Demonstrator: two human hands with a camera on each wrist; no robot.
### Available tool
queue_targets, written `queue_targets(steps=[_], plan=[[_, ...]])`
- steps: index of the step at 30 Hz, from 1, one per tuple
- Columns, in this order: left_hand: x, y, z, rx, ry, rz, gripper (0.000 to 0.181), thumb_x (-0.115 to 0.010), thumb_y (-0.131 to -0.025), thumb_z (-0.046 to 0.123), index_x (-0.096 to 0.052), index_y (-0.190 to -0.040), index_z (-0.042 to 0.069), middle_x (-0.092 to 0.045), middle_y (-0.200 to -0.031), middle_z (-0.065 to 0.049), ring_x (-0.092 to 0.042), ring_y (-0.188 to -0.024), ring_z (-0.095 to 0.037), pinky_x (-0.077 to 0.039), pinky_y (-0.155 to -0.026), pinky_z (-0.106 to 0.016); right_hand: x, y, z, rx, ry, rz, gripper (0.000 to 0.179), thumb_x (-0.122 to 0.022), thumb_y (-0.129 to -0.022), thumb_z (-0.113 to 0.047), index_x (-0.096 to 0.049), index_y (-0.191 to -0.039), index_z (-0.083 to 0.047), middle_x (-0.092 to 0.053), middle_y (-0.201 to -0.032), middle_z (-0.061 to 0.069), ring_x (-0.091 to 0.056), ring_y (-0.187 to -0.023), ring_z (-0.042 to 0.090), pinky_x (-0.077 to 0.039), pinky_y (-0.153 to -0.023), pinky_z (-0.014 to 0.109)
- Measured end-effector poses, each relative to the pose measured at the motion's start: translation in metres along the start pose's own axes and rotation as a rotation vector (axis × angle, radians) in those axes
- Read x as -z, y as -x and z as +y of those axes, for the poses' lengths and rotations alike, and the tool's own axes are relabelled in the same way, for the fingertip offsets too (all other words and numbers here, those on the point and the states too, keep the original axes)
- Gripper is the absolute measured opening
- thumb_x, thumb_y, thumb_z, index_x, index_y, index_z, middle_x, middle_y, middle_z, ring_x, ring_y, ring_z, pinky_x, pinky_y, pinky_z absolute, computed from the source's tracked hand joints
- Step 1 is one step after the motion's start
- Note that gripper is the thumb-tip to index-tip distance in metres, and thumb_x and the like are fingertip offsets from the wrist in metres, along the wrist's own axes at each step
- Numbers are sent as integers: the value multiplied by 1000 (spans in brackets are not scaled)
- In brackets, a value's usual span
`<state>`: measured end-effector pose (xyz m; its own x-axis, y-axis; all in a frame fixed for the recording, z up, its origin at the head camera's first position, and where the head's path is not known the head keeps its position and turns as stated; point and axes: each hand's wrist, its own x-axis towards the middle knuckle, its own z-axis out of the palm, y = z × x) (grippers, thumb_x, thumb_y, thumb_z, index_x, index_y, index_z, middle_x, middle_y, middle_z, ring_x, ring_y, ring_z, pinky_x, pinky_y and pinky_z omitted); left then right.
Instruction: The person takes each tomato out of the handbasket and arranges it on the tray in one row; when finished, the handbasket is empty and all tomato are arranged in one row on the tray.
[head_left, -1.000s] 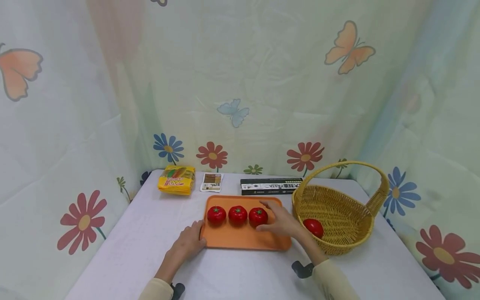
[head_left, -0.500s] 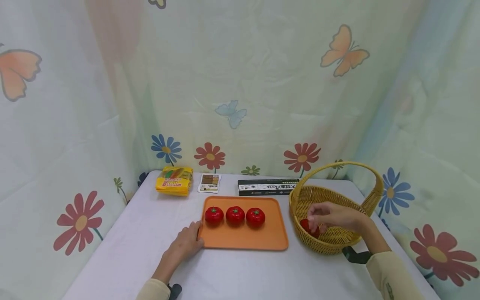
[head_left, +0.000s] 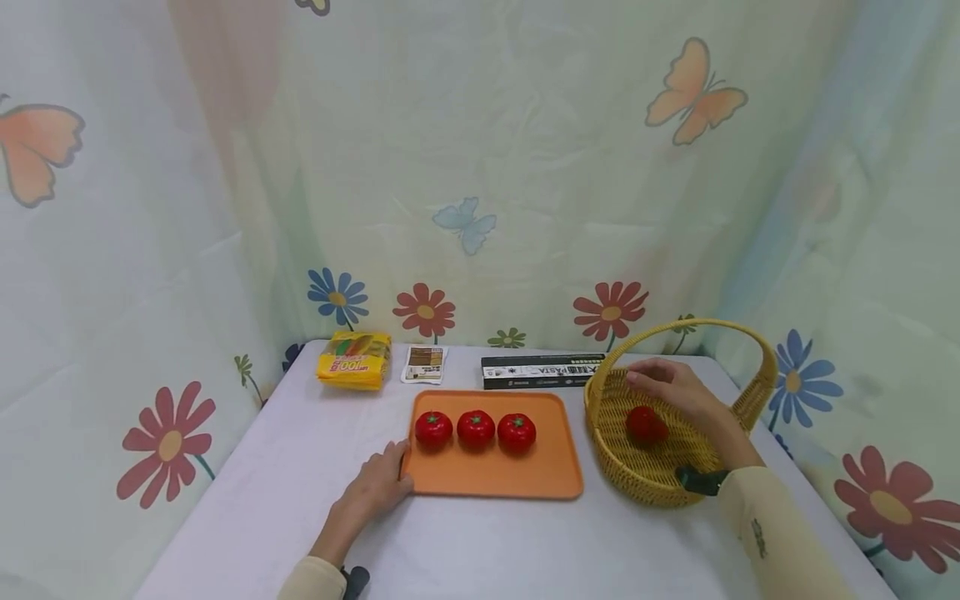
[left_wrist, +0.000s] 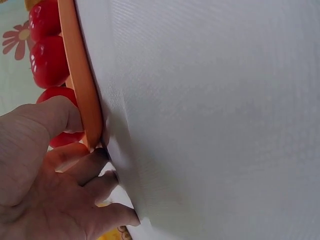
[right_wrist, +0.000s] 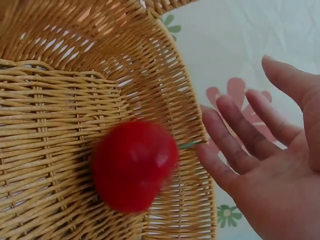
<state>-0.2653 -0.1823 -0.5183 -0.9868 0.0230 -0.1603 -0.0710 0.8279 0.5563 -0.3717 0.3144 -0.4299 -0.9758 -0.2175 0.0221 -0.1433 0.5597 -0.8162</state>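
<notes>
In the head view my left hand [head_left: 378, 482] grips the left edge of an orange tray [head_left: 495, 483]. In the left wrist view its thumb lies over the rim and the fingers are at the outer side. Three red tomatoes [head_left: 476, 430] with green tops stand in a row on the tray. My right hand [head_left: 678, 392] is raised over a woven basket [head_left: 626, 479], fingers spread and holding nothing. Inside the basket lies a smooth red fruit or vegetable [right_wrist: 135, 165], apart from the fingers; blur hides its exact kind.
Behind the tray lie a yellow packet [head_left: 354, 360], a small brown-and-white sachet [head_left: 424, 364] and a long black pasta box [head_left: 536, 372]. The basket's tall arched handle [head_left: 693, 323] rises at the right. A flowered curtain [head_left: 525, 167] closes off the back and sides.
My right hand went from the rightmost tomato on the tray to the red piece in the basket, then rose off it. That piece has shifted right and back. The left hand stayed on the tray.
</notes>
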Motion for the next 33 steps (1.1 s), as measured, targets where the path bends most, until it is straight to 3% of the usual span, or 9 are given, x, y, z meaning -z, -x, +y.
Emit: queue_targets(steps=[5,12,20,25,28,30,33], plan=[[-1,-1,1,17,-12,-7,64,-67,-99,14,-49,-159,0,-43,-165,-30,-45,-148,-52,-40,-118,-70,-2,-4,10,-34,52,48,59,-65,-110,-39,-56,-146,7,-63,-141,31,-59,-132,48,-49,-115,62],[-2,-3,2,13,-21,-8,63,-68,-99,14,-50,-158,0,-45,-164,-29,-44,-149,-52,-41,-118,-70,-4,-3,26,-53,63,189,54,-64,-111,-33,-60,-144,9,-61,-144,34,-57,-133,50,-48,-114,64],[-2,-3,3,22,-21,-8,63,-69,-99,15,-50,-158,2,-45,-164,-29,-43,-150,-51,-41,-118,-69,7,1,37,-175,51,297,57,-59,-111,-38,-58,-144,9,-57,-146,36,-53,-133,50,-42,-118,67],[-1,-3,3,30,-30,-13,63,-69,-100,15,-50,-158,2,-44,-164,-29,-44,-149,-52,-41,-118,-69,10,5,41,-271,31,300,61,-56,-112,-38,-52,-147,12,-50,-151,38,-45,-141,53,-35,-122,69],[-1,-3,3,36,-38,-14,63,-69,-99,15,-51,-158,2,-45,-163,-29,-45,-148,-52,-42,-117,-69,10,6,40,-279,3,260,66,-55,-112,-41,-49,-150,12,-46,-154,38,-41,-144,54,-34,-123,69],[-1,-3,3,40,-43,-14,63,-69,-99,15,-51,-158,2,-45,-164,-29,-45,-148,-52,-42,-117,-69,9,5,39,-241,-27,248,68,-55,-112,-44,-48,-152,11,-46,-155,37,-45,-143,50,-39,-122,64],[-1,-3,3,37,-47,-10,63,-69,-99,15,-51,-158,2,-44,-164,-30,-45,-148,-52,-42,-117,-70,7,3,36,-192,-53,295,68,-57,-110,-48,-54,-151,6,-55,-151,31,-56,-133,38,-55,-110,43]])
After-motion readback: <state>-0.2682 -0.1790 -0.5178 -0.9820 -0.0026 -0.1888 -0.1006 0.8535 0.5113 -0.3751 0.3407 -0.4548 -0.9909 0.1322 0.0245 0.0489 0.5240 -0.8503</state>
